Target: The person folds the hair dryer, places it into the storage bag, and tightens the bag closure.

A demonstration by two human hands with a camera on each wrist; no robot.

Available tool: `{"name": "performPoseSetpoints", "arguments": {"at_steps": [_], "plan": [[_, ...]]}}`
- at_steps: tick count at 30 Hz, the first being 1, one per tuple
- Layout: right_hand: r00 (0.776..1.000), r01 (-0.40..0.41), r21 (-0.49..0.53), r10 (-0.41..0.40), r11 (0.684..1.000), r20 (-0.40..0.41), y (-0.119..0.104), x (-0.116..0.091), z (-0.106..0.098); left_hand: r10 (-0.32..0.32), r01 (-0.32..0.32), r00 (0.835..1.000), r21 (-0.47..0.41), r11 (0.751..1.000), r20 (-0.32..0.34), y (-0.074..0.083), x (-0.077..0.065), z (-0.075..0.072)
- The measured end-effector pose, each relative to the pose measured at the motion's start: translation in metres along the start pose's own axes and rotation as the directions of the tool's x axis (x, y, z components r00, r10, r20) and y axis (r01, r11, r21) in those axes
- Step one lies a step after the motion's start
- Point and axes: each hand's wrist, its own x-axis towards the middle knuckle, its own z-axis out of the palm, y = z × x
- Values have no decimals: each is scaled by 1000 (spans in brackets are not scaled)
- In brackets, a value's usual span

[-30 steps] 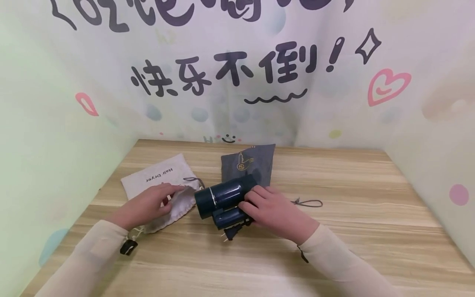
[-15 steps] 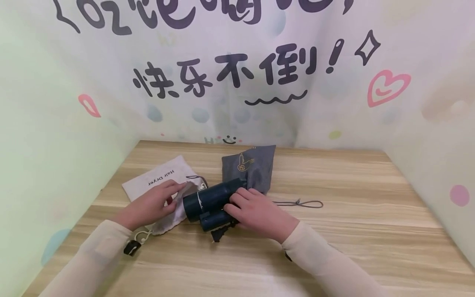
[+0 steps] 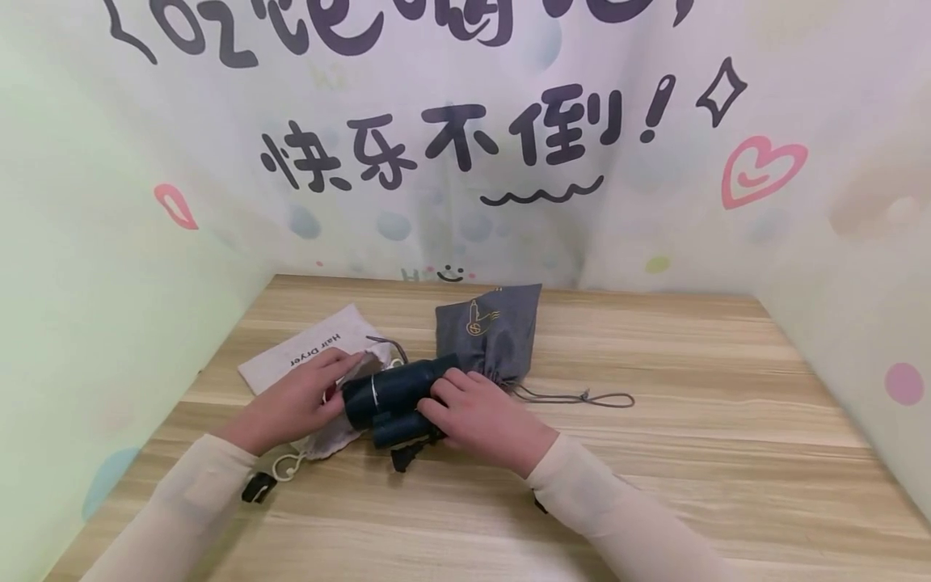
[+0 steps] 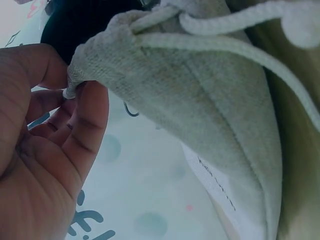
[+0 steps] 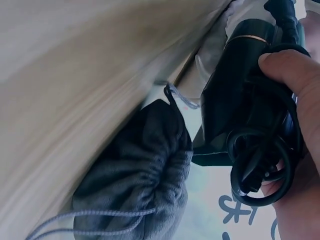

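A pale cloth drawstring bag (image 3: 291, 339) printed "Hair Dryer" lies at the left of the table. My left hand (image 3: 294, 400) pinches the rim of its mouth between thumb and fingers; the left wrist view shows the gathered cloth (image 4: 200, 95) in that pinch. With my right hand (image 3: 490, 416) I hold a folded dark blue hair dryer (image 3: 407, 386), its wide end right at the bag's opening. A coiled black cord (image 5: 262, 200) hangs against the dryer under my right thumb, and its plug (image 3: 403, 459) sticks out toward me in the head view.
Behind the dryer lies a dark grey drawstring pouch (image 3: 509, 327) with a yellow drawing, its cord (image 3: 611, 400) trailing right. The wooden table (image 3: 691, 461) meets a printed cloth backdrop (image 3: 655, 218) at the back and sides.
My right hand has carried the hair dryer leftward, bringing its wide end to the pale bag's mouth. More of the grey pouch now shows. The left hand stays nearly in place at the bag's rim.
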Motion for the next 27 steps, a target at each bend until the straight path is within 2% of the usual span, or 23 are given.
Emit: {"name": "performPoseSetpoints", "arguments": {"at_steps": [4,10,20,27], "plan": [[1000,-27,-7,27,1000,8,-4,4,0,-5,5,1000,7,1000,-12,1,0,-3],[996,-85,-8,85,996,35,-11,11,-1,-14,14,1000,17,1000,9,5,0,-6],[987,-160,15,160,987,-11,-20,22,4,-23,23,1000,20,1000,21,13,3,-5],[976,-217,39,217,975,11,-25,28,5,-1,0,1000,30,1000,27,20,2,-7]]}}
